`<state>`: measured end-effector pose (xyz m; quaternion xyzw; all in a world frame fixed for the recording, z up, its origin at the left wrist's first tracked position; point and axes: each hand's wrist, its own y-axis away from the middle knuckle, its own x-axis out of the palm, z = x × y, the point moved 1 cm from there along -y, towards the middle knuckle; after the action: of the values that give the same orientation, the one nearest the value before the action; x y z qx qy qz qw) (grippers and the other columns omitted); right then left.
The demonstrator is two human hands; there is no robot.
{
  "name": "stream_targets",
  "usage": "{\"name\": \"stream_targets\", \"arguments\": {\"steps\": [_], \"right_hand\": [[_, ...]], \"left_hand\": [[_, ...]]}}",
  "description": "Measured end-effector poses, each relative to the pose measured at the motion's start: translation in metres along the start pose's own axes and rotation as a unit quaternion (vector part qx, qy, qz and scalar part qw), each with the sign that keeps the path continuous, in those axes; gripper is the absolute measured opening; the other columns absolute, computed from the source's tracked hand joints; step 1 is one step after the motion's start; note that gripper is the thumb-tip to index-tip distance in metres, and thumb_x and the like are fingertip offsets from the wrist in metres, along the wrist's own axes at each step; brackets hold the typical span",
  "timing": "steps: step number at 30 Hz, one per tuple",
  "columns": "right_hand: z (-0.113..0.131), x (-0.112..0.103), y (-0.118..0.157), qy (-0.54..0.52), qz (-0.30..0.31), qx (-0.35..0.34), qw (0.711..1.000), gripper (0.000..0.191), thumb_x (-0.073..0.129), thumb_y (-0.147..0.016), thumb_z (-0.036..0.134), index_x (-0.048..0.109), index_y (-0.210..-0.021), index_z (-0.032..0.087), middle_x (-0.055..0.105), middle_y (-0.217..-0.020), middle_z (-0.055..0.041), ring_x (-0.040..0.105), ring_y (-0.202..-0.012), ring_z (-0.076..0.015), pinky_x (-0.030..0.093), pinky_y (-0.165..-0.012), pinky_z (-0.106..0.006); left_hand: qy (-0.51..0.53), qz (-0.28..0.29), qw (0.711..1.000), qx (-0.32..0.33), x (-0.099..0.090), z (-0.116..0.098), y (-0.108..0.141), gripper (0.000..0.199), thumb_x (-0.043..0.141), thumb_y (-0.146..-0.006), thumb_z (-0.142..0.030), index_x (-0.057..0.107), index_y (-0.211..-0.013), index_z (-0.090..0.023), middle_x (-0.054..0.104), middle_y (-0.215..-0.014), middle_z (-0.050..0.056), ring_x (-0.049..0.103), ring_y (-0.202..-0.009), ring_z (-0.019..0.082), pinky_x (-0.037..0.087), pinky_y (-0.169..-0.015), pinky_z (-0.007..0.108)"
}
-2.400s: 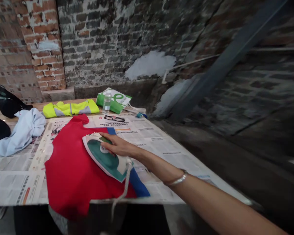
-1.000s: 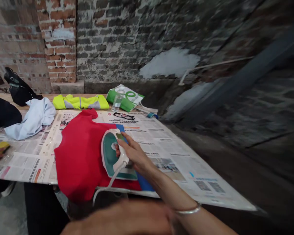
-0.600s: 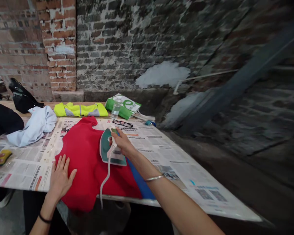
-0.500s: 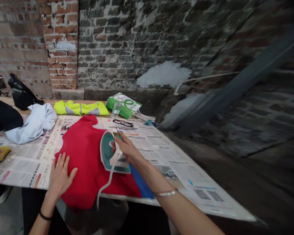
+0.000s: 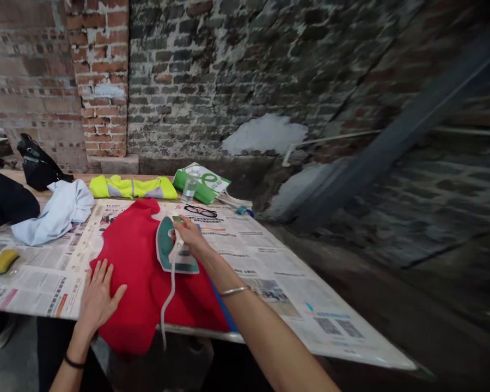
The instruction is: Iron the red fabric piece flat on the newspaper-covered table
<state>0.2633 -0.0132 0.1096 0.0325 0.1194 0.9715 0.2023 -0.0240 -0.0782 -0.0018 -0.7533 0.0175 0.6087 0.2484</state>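
Note:
A red cloth point(image 5: 133, 261) lies on the newspaper-covered table point(image 5: 269, 256), its lower part hanging past the front edge. My left hand point(image 5: 99, 296) rests flat on the cloth's left side, fingers spread. Fingers wrapped round its handle, my right hand point(image 5: 190, 237) holds a teal and white iron point(image 5: 166, 245) on the upper right of the cloth. A white cord point(image 5: 171, 294) runs from the iron down over the front edge. Part of something blue point(image 5: 227, 311) shows under the cloth's right side.
Behind the cloth are a yellow vest point(image 5: 134, 187), a clear bottle point(image 5: 190, 185), a green and white bag point(image 5: 212, 185) and glasses point(image 5: 201, 211). Pale blue cloth point(image 5: 57, 212), dark cloth point(image 5: 8, 201), a black bag point(image 5: 38, 163) and a yellow sponge point(image 5: 2, 261) lie left.
My right hand has moved the iron left across the red cloth. My left hand stays on the cloth. Another person's hand has left the yellow sponge at the left edge.

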Motion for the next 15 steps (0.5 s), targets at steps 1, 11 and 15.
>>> {"name": "stream_targets", "arguments": {"steps": [1,11,15], "right_hand": [[0.001,0.002,-0.003,0.001,0.003,-0.001,1.000,0.060,0.049,-0.101,0.017,0.031,-0.158,0.019,0.053,-0.050,0.0107,0.050,-0.038,-0.0096,0.041,-0.038,-0.015],[-0.028,-0.033,0.060,0.003,0.119,0.005,0.993,0.067,0.067,-0.093,0.028,0.041,-0.155,0.021,0.061,-0.060,0.0065,0.055,-0.042,-0.0103,0.047,-0.042,-0.019],[-0.019,-0.015,0.049,0.008,0.102,0.014,0.995,0.063,0.062,-0.096,0.026,0.040,-0.155,0.018,0.059,-0.056,0.0072,0.052,-0.039,-0.0099,0.045,-0.040,-0.018]], "left_hand": [[0.001,-0.003,1.000,0.000,0.001,0.001,0.000,0.066,0.047,-0.099,-0.055,0.055,-0.145,-0.008,0.047,-0.156,0.020,0.043,-0.146,0.037,0.035,-0.120,0.059],[0.021,0.001,1.000,-0.005,0.006,-0.001,0.002,0.067,0.047,-0.099,-0.056,0.053,-0.147,-0.009,0.045,-0.157,0.020,0.039,-0.148,0.036,0.032,-0.122,0.060],[0.018,0.000,1.000,-0.005,0.006,0.000,0.001,0.068,0.047,-0.099,-0.056,0.053,-0.146,-0.008,0.045,-0.157,0.020,0.040,-0.148,0.037,0.032,-0.121,0.061]]}}
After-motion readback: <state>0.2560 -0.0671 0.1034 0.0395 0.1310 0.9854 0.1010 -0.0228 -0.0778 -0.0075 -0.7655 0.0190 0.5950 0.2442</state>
